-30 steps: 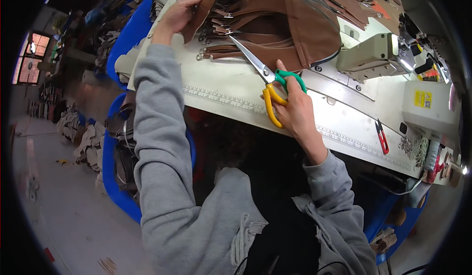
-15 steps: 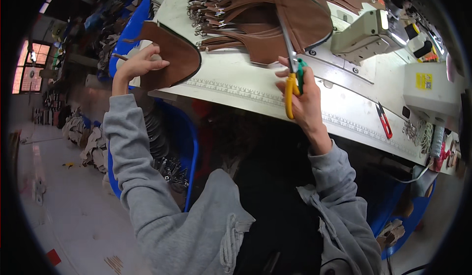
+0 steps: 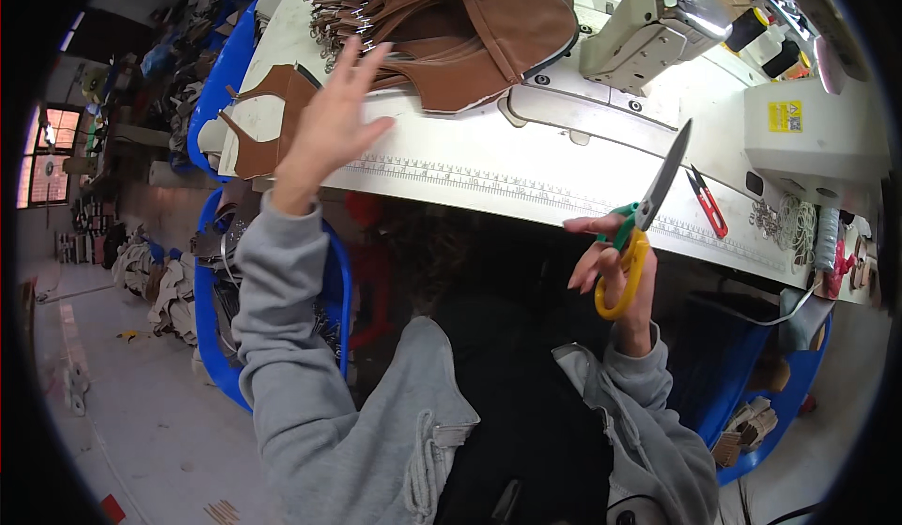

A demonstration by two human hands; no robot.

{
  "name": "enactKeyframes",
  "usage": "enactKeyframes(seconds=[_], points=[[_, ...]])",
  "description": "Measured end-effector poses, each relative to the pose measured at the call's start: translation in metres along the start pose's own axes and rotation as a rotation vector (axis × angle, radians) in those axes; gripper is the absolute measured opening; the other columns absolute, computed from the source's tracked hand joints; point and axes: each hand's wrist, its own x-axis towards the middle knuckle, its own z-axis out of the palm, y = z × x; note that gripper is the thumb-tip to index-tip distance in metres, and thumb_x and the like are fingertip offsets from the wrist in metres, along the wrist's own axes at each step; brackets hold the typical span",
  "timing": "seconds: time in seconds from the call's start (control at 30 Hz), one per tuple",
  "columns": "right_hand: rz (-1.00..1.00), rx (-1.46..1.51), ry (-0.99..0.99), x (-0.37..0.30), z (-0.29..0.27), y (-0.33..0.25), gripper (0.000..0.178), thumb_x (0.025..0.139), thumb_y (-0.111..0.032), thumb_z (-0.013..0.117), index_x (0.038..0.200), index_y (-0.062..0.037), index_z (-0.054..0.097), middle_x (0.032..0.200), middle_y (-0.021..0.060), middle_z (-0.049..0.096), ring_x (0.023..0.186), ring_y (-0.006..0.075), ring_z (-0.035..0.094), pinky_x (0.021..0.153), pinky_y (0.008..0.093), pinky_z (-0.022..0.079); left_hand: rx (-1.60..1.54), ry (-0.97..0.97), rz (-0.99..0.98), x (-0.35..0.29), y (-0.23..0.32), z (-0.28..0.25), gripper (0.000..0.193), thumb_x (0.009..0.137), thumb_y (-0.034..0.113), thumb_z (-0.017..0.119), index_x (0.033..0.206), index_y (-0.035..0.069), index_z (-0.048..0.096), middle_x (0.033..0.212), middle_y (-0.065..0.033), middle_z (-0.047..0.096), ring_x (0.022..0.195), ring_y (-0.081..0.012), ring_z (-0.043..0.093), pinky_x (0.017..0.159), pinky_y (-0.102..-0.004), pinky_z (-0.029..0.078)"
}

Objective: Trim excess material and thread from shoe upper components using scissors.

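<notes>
My left hand [image 3: 329, 131] is raised over the left part of the white table, its fingers spread and slightly blurred. Partly behind it, a cut brown leather piece [image 3: 252, 156] lies at the table's left end. In my right hand [image 3: 631, 281] is a pair of scissors [image 3: 663, 179] with one yellow and one green handle loop. The blades point up and away to the right, close together, just over the table's front edge. Farther back lies a stack of brown leather panels [image 3: 458, 74] with many metal-clasped straps [image 3: 340, 13] at its left.
A sewing machine head [image 3: 648, 37] stands at the back right. Red-handled thread snips [image 3: 707, 204] lie near the table's front right, beside a white cord bundle [image 3: 796, 234]. A ruler strip [image 3: 470, 179] runs along the front edge. Blue bins [image 3: 209, 337] stand below left and right.
My left hand has let go of the brown leather piece, which now lies on the table, and moved right. My right hand has drawn the scissors nearer and right, away from the stack.
</notes>
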Motion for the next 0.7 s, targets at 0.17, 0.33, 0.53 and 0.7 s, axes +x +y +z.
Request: enactKeyframes(seconds=[0.17,0.33,0.53,0.7], points=[[0.099,-0.014,-0.018,-0.017,-0.005,0.003,0.029,0.091,-0.021,0.048,0.104,0.0043,0.041,0.104,0.0195,0.057,0.055,0.0115,0.058,0.045,0.0165,0.043,-0.113,0.196,-0.044,0.030,-0.003,0.047,0.053,0.072,-0.002,0.049,0.123,0.012,0.049,0.141,-0.0211,0.026,0.107,-0.0375,0.051,0.082,-0.0388,0.045],[0.112,0.035,0.007,-0.024,-0.013,0.005,0.030,0.090,-0.020,0.050,0.105,0.0045,0.041,0.104,0.0192,0.057,0.056,0.0120,0.058,0.045,0.0168,0.044,-0.107,0.200,0.030,0.037,0.000,0.045,0.050,0.070,-0.006,0.049,0.117,0.008,0.055,0.137,-0.0224,0.031,0.120,-0.0375,0.039,0.098,-0.0376,0.037],[0.233,0.022,0.008,-0.035,-0.020,0.002,0.028,0.089,-0.018,0.051,0.105,0.0035,0.042,0.102,0.0179,0.058,0.057,0.0120,0.059,0.047,0.0171,0.045,0.143,0.025,-0.022,0.012,0.050,0.002,0.048,0.072,0.002,0.057,0.119,0.007,0.051,0.127,-0.0163,0.044,0.112,-0.0328,0.046,0.092,-0.0389,0.041],[0.339,0.074,-0.017,-0.039,-0.016,0.003,0.021,0.087,-0.009,0.050,0.104,0.0019,0.044,0.102,0.0161,0.059,0.057,0.0114,0.058,0.048,0.0176,0.045,-0.020,0.111,0.268,0.023,0.084,0.043,0.051,0.067,0.011,0.064,0.116,0.001,0.050,0.109,-0.0127,0.052,0.106,-0.0286,0.048,0.091,-0.0359,0.038]])
